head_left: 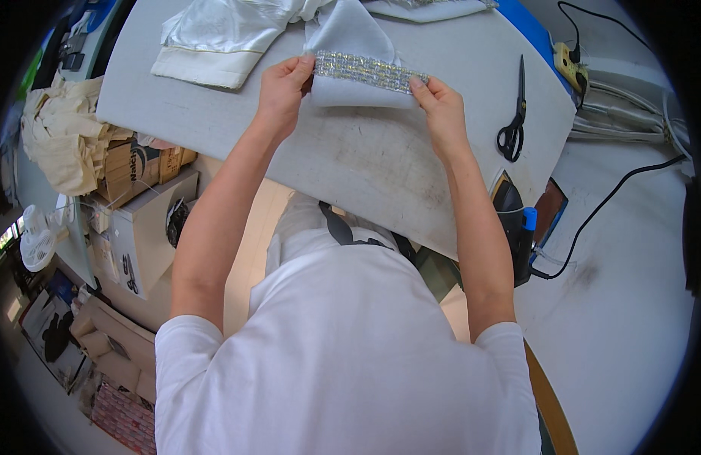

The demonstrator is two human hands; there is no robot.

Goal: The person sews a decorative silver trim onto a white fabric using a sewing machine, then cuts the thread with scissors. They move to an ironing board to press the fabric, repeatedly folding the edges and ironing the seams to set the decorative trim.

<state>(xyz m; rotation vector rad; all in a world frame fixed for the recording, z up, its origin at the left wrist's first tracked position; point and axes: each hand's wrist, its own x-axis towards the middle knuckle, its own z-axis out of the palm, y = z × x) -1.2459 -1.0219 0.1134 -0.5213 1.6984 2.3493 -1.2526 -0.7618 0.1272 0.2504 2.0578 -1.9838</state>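
Stretched between my two hands is a white fabric piece [358, 96] with a wide band of glittering, gold-and-clear beaded trim [366, 70] running across it. My left hand [284, 87] pinches the band's left end between thumb and fingers. At the other end my right hand [440, 106] grips the trim, thumb on top. The piece is held over the table [366, 152], and its white cloth continues away toward the far edge. Just left of it lies a shiny white satin garment [221, 38] with a matte cuff-like band. The fingers beneath the cloth are hidden.
Black-handled scissors [511, 129] lie on the table's right side. A power strip [569, 70] with cables sits beyond the right edge. At left are a heap of cream cloth [66, 136], a cardboard box [127, 171] and a white fan [39, 239].
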